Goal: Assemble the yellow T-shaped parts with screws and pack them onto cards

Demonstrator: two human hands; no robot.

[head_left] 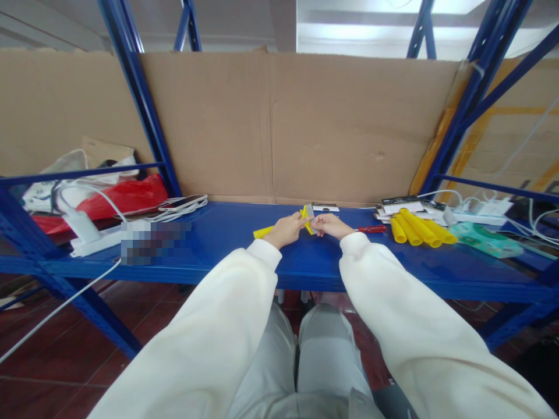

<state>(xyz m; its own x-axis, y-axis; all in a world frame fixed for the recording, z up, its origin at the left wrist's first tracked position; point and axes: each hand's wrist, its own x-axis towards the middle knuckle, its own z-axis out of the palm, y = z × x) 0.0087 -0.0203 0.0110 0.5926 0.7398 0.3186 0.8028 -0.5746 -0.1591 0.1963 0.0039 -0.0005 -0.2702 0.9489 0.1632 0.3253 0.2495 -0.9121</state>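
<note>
Your right hand (pixel 328 226) pinches the grey piece (pixel 310 210), its long axis pointing away from you. Your left hand (pixel 286 230) meets the yellow piece (pixel 304 213) beside it; I cannot tell that grip.

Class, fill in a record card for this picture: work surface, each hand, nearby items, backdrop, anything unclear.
Surface: blue shelf
Left hand: fingers at a small yellow-and-grey piece
Right hand: fingers at the same piece
Right of right hand: red object, then yellow tubes
Backdrop: cardboard
Unclear: how firmly either hand grips
</note>
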